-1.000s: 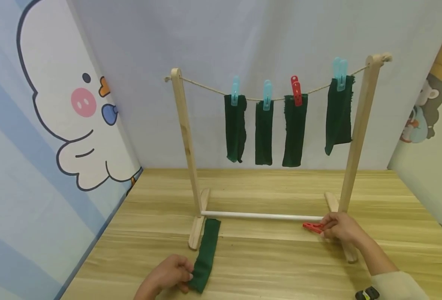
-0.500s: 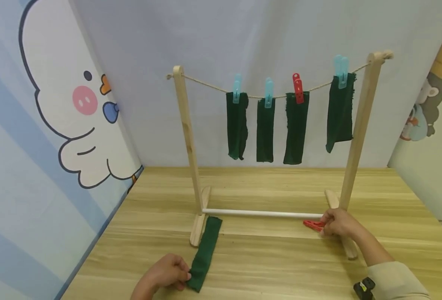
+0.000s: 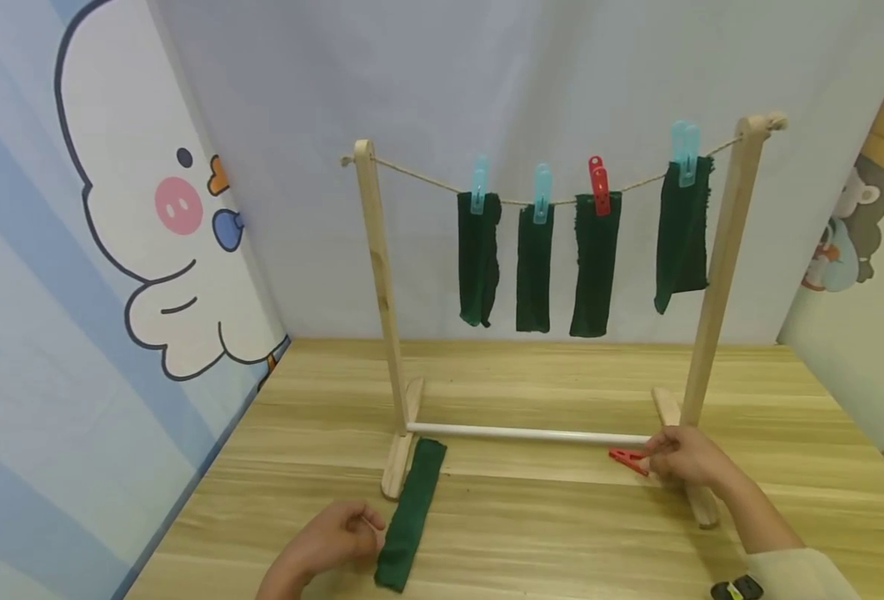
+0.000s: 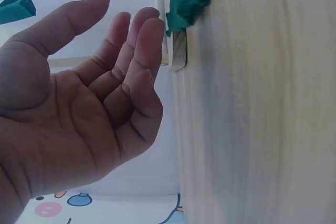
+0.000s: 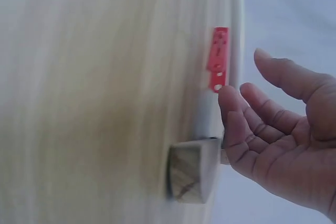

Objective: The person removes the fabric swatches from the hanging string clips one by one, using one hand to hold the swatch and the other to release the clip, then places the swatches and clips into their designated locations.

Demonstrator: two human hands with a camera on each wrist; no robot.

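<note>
A dark green cloth strip lies flat on the table beside the rack's left foot. Just left of its lower end is my left hand. In the left wrist view that hand has its thumb well apart from loosely bent fingers and nothing between them. A red clothespin lies near the rack's right foot, at the fingertips of my right hand. The right wrist view shows thumb and fingers spread apart, with the clothespin just beyond the fingertips and not gripped.
A wooden rack with a left post and right post carries a rope. Several green strips hang from it by blue clothespins and one red clothespin. A white bar joins the feet.
My left hand has let go of the cloth strip and drawn slightly left. My right fingers have come off the red clothespin, which now lies turned a little on the table.
</note>
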